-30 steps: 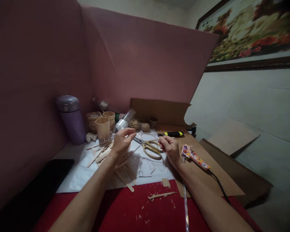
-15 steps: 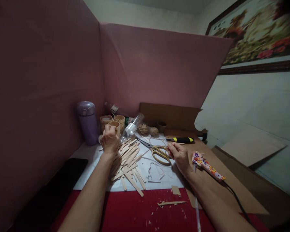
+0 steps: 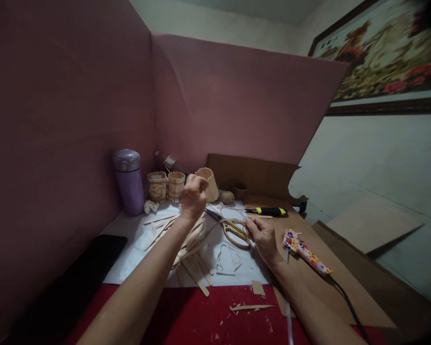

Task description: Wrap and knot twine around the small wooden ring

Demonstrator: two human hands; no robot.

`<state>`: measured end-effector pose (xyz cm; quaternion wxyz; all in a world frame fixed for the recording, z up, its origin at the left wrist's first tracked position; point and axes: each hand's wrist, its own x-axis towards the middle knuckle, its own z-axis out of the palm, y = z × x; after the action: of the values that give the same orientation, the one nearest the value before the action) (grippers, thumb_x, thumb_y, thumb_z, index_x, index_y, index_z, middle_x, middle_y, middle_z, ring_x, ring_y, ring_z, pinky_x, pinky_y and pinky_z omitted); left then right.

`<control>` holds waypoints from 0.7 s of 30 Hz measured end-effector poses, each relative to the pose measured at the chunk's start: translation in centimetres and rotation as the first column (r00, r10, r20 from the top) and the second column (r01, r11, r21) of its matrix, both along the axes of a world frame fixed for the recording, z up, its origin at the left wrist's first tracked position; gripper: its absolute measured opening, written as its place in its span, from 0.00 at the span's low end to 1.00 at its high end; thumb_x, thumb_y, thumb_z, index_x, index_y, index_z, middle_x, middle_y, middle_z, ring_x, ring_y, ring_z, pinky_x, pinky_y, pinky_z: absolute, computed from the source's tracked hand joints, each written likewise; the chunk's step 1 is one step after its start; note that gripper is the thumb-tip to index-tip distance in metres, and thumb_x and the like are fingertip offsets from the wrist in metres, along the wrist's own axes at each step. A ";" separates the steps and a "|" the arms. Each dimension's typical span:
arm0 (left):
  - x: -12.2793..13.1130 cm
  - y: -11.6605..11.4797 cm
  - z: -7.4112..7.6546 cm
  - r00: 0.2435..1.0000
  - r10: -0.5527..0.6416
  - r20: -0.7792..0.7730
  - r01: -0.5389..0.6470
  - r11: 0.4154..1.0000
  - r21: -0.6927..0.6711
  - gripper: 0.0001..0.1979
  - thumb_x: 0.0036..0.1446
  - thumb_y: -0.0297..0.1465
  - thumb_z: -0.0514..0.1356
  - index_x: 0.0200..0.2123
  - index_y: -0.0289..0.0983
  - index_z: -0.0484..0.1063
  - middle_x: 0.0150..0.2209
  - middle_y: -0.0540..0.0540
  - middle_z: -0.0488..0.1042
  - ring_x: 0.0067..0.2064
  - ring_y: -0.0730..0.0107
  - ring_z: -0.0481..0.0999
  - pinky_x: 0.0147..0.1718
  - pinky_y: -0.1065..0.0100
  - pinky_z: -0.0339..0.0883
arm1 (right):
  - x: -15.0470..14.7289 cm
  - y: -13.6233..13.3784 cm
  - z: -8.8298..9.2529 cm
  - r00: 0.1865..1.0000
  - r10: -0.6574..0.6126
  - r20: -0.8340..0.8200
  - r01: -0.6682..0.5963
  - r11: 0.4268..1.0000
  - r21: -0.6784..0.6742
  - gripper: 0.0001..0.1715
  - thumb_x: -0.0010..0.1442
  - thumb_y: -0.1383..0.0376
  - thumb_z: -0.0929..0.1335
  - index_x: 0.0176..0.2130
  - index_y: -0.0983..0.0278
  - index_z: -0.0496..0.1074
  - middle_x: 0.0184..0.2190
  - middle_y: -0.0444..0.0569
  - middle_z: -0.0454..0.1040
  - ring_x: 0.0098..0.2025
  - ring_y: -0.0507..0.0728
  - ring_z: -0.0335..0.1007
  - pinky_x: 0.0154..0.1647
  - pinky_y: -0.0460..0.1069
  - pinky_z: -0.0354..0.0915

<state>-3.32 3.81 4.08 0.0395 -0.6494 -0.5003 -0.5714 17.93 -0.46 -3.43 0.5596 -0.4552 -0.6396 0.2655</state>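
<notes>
My left hand (image 3: 194, 195) is closed on a small cup made of wooden craft sticks (image 3: 211, 186), raised above the back of the table. The cup leans a little, its scalloped rim up. My right hand (image 3: 263, 235) pinches a length of twine (image 3: 233, 221) beside the handles of the gold-handled scissors (image 3: 237, 235). The scissors lie on white paper with their blades partly under the twine. Below my left forearm a pile of loose craft sticks (image 3: 194, 275) is spread out, partly hidden by the arm.
Two decorated stick cups (image 3: 157, 187) stand beside a purple bottle (image 3: 130, 184). A twine ball (image 3: 227, 197) and a small brown pot (image 3: 240, 190) sit at the back. On cardboard to the right lie a utility knife (image 3: 271, 211) and a flowered glue gun (image 3: 307, 251) with its cord.
My left hand has carried the stick cup rightward from beside the other two cups. My right hand stays near the scissors, still pinching, shifted only slightly.
</notes>
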 end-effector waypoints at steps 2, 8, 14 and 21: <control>1.1 1.4 -0.2 0.996 -0.063 -0.065 0.057 0.995 -0.081 0.07 0.55 0.25 0.54 0.27 0.38 0.68 0.33 0.45 0.68 0.35 0.68 0.69 0.36 0.68 0.60 | 0.0 0.1 -0.1 1.000 0.003 0.005 -0.003 1.000 -0.003 0.23 0.58 0.54 0.64 0.19 0.64 0.62 0.17 0.41 0.61 0.20 0.49 0.55 0.23 0.45 0.54; 4.0 3.3 -1.3 0.964 -0.157 -0.214 0.104 0.966 -0.238 0.08 0.57 0.27 0.53 0.30 0.37 0.72 0.37 0.43 0.70 0.36 0.67 0.71 0.34 0.67 0.60 | 0.0 -0.1 0.1 0.999 -0.018 0.038 0.019 0.999 -0.030 0.23 0.58 0.53 0.64 0.19 0.64 0.62 0.16 0.42 0.61 0.20 0.49 0.54 0.23 0.45 0.53; 5.7 3.5 -2.0 0.926 -0.178 -0.333 0.071 0.949 -0.309 0.14 0.61 0.35 0.51 0.36 0.39 0.75 0.43 0.43 0.71 0.36 0.66 0.74 0.34 0.66 0.61 | 0.1 -0.1 -0.3 0.999 -0.003 0.043 0.005 0.999 -0.049 0.22 0.58 0.52 0.64 0.20 0.64 0.63 0.16 0.41 0.58 0.19 0.49 0.52 0.22 0.45 0.51; 5.1 2.8 -2.0 0.911 -0.209 -0.357 0.085 0.939 -0.333 0.15 0.60 0.37 0.51 0.37 0.39 0.76 0.42 0.42 0.73 0.38 0.64 0.75 0.35 0.66 0.63 | 0.2 0.1 -0.7 0.997 -0.006 0.075 0.008 1.000 -0.031 0.23 0.58 0.52 0.63 0.20 0.63 0.61 0.17 0.42 0.59 0.21 0.49 0.53 0.23 0.46 0.52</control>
<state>1.77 6.66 2.12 -0.0086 -0.7834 -0.5151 -0.3477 18.09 -0.39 -4.13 0.5290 -0.4757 -0.6545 0.2560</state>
